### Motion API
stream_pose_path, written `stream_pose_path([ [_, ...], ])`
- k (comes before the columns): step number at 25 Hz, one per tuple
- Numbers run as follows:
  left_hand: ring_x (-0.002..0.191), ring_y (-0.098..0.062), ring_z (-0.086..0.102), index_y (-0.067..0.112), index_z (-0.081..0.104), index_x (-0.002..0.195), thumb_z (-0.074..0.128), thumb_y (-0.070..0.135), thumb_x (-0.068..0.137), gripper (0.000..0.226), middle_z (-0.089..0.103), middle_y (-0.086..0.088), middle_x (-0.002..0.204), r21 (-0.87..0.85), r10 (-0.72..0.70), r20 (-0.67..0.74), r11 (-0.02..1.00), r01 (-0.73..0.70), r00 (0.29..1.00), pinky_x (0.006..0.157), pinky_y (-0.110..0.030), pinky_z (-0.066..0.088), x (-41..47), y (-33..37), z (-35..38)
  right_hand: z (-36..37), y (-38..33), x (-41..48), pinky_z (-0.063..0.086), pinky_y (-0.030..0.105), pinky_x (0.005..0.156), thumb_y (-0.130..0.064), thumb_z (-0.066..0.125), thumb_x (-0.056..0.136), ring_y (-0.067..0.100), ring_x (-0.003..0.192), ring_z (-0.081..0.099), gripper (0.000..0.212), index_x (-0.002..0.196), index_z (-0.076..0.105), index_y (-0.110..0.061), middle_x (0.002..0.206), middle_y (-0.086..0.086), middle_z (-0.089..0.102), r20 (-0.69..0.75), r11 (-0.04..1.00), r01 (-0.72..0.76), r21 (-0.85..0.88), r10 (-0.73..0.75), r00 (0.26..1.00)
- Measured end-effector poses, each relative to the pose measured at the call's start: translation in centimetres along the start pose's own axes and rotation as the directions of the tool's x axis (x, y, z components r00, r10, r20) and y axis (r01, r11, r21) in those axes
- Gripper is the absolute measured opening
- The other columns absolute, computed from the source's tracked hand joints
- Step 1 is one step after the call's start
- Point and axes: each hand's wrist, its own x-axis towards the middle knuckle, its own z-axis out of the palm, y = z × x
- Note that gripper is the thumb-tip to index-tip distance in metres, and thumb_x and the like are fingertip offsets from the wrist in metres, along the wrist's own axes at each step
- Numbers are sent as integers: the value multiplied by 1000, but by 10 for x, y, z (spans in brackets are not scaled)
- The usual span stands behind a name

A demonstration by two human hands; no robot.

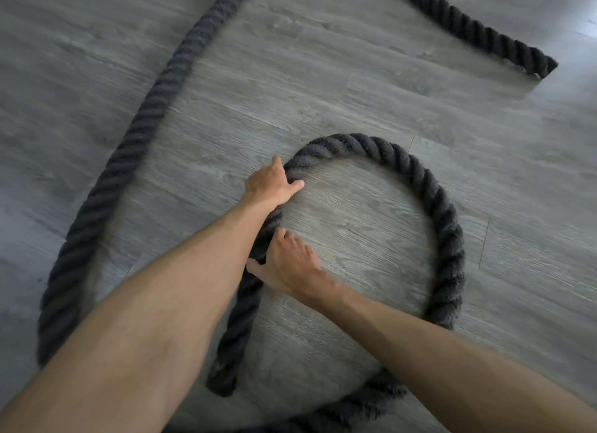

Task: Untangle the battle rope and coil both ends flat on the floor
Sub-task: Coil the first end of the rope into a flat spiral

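A thick black twisted battle rope point(416, 174) lies on the grey wood-look floor. One end point(223, 381) sits near the bottom centre, and from it the rope bends into a single round loop. My left hand point(271, 182) grips the loop's upper left part, thumb over the inner side. Just below, my right hand point(287, 264) holds the same stretch, fingers curled round it and thumb pointing left. The rope's other end point(539, 64) lies at the upper right, apart from the loop.
A long stretch of the rope point(151, 103) runs from the top centre down the left side and curves under my left forearm. Bare grey floor point(355, 238) fills the inside of the loop and the area to the right.
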Motion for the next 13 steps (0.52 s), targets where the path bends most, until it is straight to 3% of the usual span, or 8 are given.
stream_pose_path([
  [4,122,-34,55,11,45,135,60,65,84,76,57,-14,134,108,-10,90,994,0,996,95,-42,45,-22,-24,-7,3,-11,0,46,47,99,-63,56,89,38,125,51,80,136,37,0,134,20,49,30,996,-85,-8,85,996],
  [6,119,-33,57,7,54,126,59,60,88,65,61,-14,128,124,-15,55,992,8,998,92,-39,45,-33,-31,-10,15,-23,-8,45,51,103,-75,57,82,39,132,44,109,151,19,0,144,24,41,91,993,-103,-54,107,990],
  [8,115,-32,59,6,55,124,62,53,90,59,63,-14,125,99,-42,-6,994,43,999,89,-38,46,-46,-37,-12,27,-37,-11,41,51,106,-69,65,81,41,138,40,124,158,-4,0,152,28,33,168,994,-100,-48,106,980],
  [11,115,-36,58,9,40,137,67,43,90,64,59,-18,127,4,-61,-115,998,62,991,87,-43,48,-58,-55,-11,23,-44,-9,43,48,106,-33,73,86,39,134,44,108,158,-2,-2,148,24,39,178,992,-59,-114,79,981],
  [13,120,-39,51,17,37,143,66,24,91,59,51,-23,133,154,66,-267,988,-25,961,92,-48,46,-63,-72,-2,10,-36,-11,44,47,104,-18,71,87,36,131,45,84,151,21,0,142,22,44,142,978,-42,-202,72,987],
])
